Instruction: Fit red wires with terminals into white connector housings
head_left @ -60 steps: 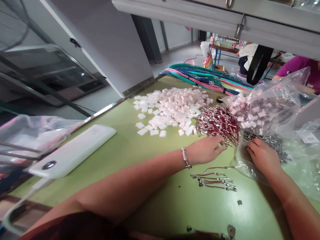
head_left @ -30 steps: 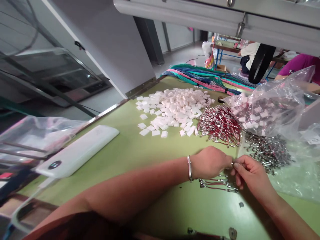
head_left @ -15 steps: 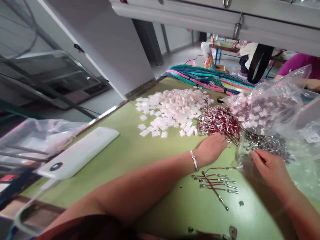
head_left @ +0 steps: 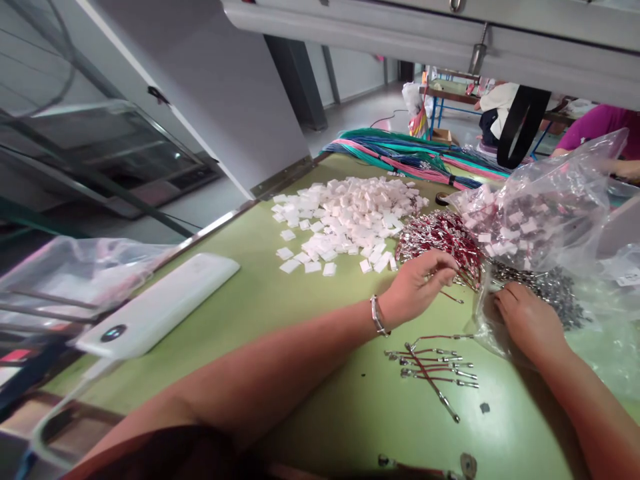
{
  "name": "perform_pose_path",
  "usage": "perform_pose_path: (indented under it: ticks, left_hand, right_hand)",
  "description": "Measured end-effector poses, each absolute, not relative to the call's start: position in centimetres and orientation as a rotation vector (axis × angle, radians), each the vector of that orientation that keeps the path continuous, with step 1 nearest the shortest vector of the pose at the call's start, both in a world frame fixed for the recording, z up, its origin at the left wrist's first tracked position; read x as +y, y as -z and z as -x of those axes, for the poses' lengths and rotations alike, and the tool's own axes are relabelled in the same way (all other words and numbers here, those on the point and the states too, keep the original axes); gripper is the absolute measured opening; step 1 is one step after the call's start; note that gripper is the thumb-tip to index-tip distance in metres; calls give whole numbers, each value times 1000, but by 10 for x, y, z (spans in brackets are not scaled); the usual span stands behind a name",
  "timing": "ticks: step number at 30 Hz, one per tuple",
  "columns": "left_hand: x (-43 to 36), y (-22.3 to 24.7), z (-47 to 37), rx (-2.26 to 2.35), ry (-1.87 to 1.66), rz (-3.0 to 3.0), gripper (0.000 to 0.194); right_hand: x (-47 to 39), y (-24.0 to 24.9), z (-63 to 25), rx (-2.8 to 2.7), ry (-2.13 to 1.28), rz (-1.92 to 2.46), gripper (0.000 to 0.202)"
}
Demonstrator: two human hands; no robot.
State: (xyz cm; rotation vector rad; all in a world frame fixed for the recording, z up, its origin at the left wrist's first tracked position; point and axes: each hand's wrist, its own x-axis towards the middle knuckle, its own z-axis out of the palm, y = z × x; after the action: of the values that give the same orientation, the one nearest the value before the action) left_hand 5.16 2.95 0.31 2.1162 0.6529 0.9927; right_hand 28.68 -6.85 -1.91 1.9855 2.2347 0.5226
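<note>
My left hand [head_left: 419,285], with a bracelet at the wrist, is pinched at the near edge of a pile of short red wires with metal ends [head_left: 440,240]. A thin red wire [head_left: 453,297] shows just under its fingers. To the right, my right hand [head_left: 531,319] has its fingers bent down at the near edge of dark metal pieces [head_left: 555,290] in a clear bag; its fingertips are partly hidden. Several red wires with metal ends [head_left: 435,367] lie in a loose group on the green table [head_left: 320,373] below my hands.
White plastic pieces [head_left: 350,217] are heaped behind my left hand. A clear bag of white pieces [head_left: 530,220] stands at the right. Long cable bundles [head_left: 400,157] cross the far edge. A white device [head_left: 165,303] lies at left. Another person's purple sleeve [head_left: 595,127] shows far right.
My left hand has turned and drawn slightly back from the wire pile, and a wire now shows below its fingers. My right hand has moved a little up and left, its fingers bending down.
</note>
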Motion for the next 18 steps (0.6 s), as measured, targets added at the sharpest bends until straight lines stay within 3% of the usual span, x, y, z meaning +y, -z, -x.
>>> perform_pose_path:
  ticks: [3, 9, 18]
  left_hand:
    - [29, -5, -50, 725, -991, -2050, 16]
    - [28, 0, -55, 746, -650, -2093, 26]
    - [26, 5, -55, 764, -421, -2022, 27]
  right_hand:
    - [-69, 18, -293, 2285, -468, -2057, 26]
    - [-81, 12, -303, 2428, -337, -2060, 25]
    - [-70, 16, -281, 2229, -415, -2028, 21]
